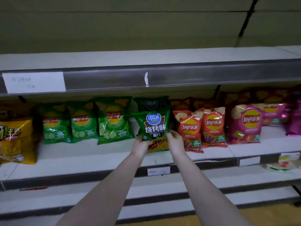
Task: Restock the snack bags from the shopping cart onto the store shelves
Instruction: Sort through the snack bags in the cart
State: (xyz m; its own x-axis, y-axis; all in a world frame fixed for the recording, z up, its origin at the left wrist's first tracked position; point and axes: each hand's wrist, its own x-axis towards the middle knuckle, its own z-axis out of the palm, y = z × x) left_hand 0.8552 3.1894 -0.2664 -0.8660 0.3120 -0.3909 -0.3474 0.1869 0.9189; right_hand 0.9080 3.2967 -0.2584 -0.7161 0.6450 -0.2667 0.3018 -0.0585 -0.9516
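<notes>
The yellow bag (pixel 16 141) at the left edge is cut off and blurry, and the white label (pixel 34 82) is unreadable.

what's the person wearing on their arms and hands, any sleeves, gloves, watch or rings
Nothing worn shows. The left forearm and right forearm are bare down to the picture's lower edge, with no sleeve in view. The left hand and right hand are ungloved, and no watch, bracelet or ring is visible.

The dark green glossy crisp bag (pixel 154 126) reads 可比克, 烧烤味, "BARBECUE FLAVOR", 薯片. "Lay's 乐事" shows on the light green crisp bags (pixel 113 119), with "-50", the orange-red crisp bags (pixel 189 128) and the magenta crisp bag (pixel 246 123). The white paper shelf tag (pixel 34 82) is too blurred to read.
</notes>
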